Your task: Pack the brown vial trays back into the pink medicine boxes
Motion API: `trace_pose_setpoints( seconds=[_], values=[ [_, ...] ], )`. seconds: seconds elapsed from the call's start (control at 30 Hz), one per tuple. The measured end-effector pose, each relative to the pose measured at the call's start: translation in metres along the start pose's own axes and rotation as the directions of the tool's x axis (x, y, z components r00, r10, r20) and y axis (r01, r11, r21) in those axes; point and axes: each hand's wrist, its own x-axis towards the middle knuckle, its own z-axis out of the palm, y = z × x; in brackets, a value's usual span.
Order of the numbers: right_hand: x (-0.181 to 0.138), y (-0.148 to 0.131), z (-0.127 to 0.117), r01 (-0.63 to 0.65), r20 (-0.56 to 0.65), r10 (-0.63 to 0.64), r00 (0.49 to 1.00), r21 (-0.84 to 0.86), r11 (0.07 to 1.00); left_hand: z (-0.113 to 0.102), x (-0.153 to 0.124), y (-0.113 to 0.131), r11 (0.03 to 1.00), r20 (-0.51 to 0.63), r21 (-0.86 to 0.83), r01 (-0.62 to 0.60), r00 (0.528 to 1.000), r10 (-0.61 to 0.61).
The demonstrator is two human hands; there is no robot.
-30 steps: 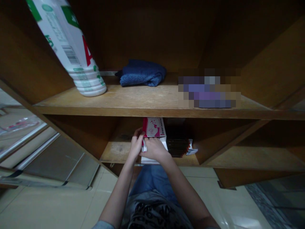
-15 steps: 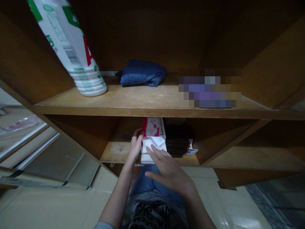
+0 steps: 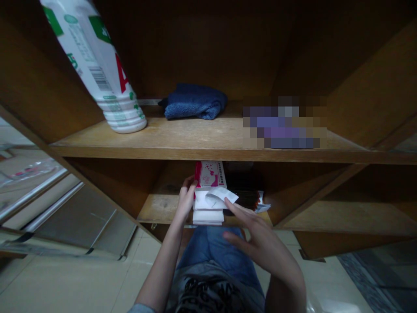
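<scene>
A pink and white box (image 3: 210, 174) stands on the lower shelf (image 3: 156, 209) on top of a stack of white packets (image 3: 207, 214). My left hand (image 3: 186, 201) presses against the left side of the box and stack, fingers curled on them. My right hand (image 3: 260, 245) is pulled back to the right, fingers spread; its fingertips touch a white paper slip (image 3: 221, 196) that sticks out from the stack. Dark packets (image 3: 246, 198) lie right of the stack.
On the upper shelf (image 3: 202, 143) stand a tall white bottle with green and red print (image 3: 97, 69), a folded blue cloth (image 3: 194, 102) and a blurred purple item (image 3: 285, 124). A glass door (image 3: 48, 213) hangs open at left. My knees are below.
My right hand has lifted off the stack and drawn back to the right, and a white slip has come out with it. The left hand has stayed on the box.
</scene>
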Motion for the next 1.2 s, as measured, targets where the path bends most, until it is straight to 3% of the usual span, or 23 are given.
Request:
trace_pose_setpoints(
  seconds=[0.1,0.2,0.33,0.4,0.53,1.03,1.2],
  values=[
    [-0.015,0.006,-0.017,-0.056,-0.248,0.058,0.967,0.015,0.998,0.001,-0.001,0.003,1.000,-0.006,0.005,-0.002,1.000,0.002],
    [-0.021,0.020,-0.026,-0.167,-0.473,0.172,0.864,0.053,0.985,0.002,-0.003,0.005,1.000,-0.008,0.004,-0.001,1.000,0.002],
    [-0.020,0.043,-0.027,-0.324,-0.599,0.295,0.745,0.061,0.944,0.002,-0.003,0.005,1.000,-0.003,-0.006,0.013,1.000,-0.013],
    [-0.018,0.053,-0.025,-0.387,-0.589,0.340,0.733,0.050,0.921,0.002,-0.003,0.005,1.000,-0.004,-0.002,0.008,1.000,-0.008],
    [-0.016,0.067,-0.020,-0.452,-0.500,0.388,0.775,-0.009,0.892,0.003,-0.004,0.007,1.000,-0.013,0.013,0.005,1.000,-0.005],
    [-0.015,0.086,-0.009,-0.504,-0.310,0.443,0.841,-0.151,0.850,0.004,-0.004,0.006,1.000,-0.012,0.028,0.001,1.000,-0.001],
    [-0.008,0.096,0.000,-0.520,-0.259,0.477,0.840,-0.132,0.844,0.003,-0.003,0.004,1.000,-0.015,0.019,-0.009,1.000,0.009]
  ],
)
